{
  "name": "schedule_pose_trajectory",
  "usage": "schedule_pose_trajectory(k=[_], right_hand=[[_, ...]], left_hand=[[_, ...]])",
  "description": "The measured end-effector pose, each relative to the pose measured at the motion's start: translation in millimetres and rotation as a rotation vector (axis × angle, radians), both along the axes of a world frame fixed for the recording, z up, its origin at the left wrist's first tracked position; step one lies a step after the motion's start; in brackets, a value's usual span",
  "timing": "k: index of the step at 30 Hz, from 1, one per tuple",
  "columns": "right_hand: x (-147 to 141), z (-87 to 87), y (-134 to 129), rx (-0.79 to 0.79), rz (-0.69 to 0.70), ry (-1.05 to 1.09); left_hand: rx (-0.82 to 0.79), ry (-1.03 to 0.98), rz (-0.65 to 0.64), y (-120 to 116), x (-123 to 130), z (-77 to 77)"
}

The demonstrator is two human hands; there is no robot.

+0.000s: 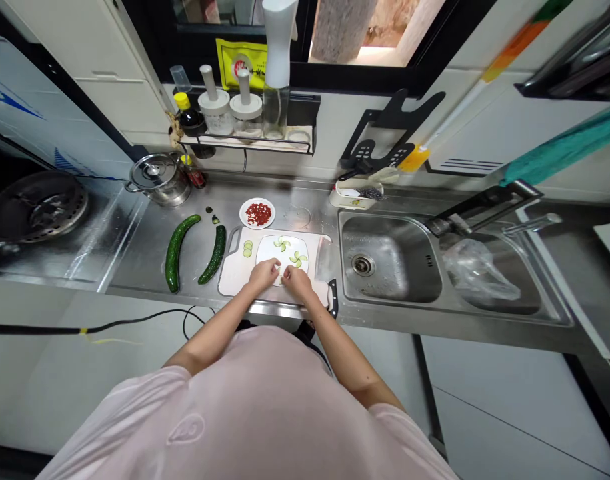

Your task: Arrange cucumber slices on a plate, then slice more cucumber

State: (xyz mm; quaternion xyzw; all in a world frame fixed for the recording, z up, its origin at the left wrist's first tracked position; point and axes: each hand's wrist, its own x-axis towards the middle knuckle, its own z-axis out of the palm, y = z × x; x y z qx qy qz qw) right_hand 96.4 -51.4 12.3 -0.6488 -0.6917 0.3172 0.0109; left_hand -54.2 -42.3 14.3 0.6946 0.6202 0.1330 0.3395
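My left hand [263, 275] and my right hand [297, 283] meet over the near edge of a white square plate [263, 248]. Fingers on both hands are pinched together; whatever small piece lies between them is too hidden to name. Fan-like groups of thin cucumber slices [299, 259] lie on the plate. Beneath it is a pale cutting board [233, 275], with a short stack of cucumber slices [247, 249] left of the plate. A knife [333, 297] with a black handle lies at the board's right edge. To the left are a cut cucumber [215, 257] and a whole cucumber [179, 253].
Behind the board sits a small plate of chopped red pieces [258, 214]. A lidded steel pot [159, 180] and a wok [35, 207] stand left. On the right is a double sink [392, 260] with a plastic bag [479, 270]. A seasoning rack [247, 141] hangs behind.
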Motion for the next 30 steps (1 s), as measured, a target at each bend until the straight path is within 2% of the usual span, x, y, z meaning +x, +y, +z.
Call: schedule_pose_trajectory(k=[14, 30], right_hand=[[-1, -0.4, -17, 0.122, 0.161, -0.077], [-3, 8.6, -20, 0.071, 0.226, -0.167]], left_hand=[[0.073, 0.075, -0.066, -1, -3, -10.9], [0.116, 0.068, -0.107, -4, -5, -11.0]])
